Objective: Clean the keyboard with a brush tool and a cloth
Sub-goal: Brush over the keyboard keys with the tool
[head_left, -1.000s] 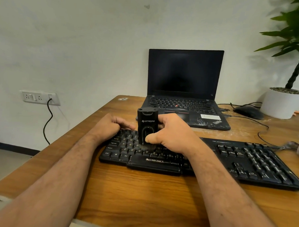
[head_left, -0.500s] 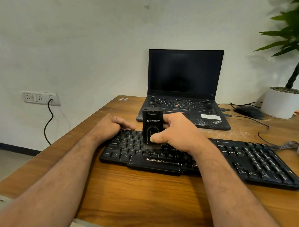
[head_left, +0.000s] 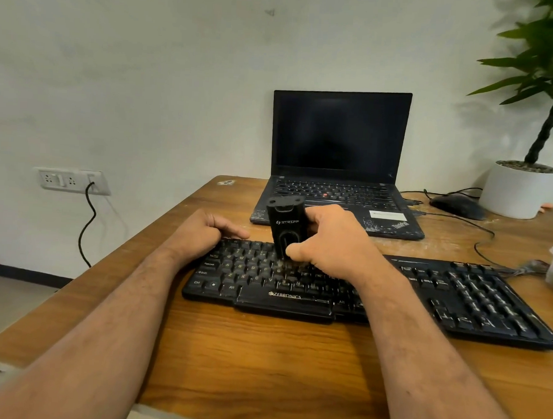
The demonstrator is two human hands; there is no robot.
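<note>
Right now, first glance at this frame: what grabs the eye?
Center of the frame: the right hand grips an upright black brush tool with its bristles down on the letter keys of a black keyboard, while the left hand rests curled on the keyboard's top-left edge. Behind them an open laptop with a dark screen sits against the wall, and a potted plant stands at the desk's far right corner beside a mouse.
</note>
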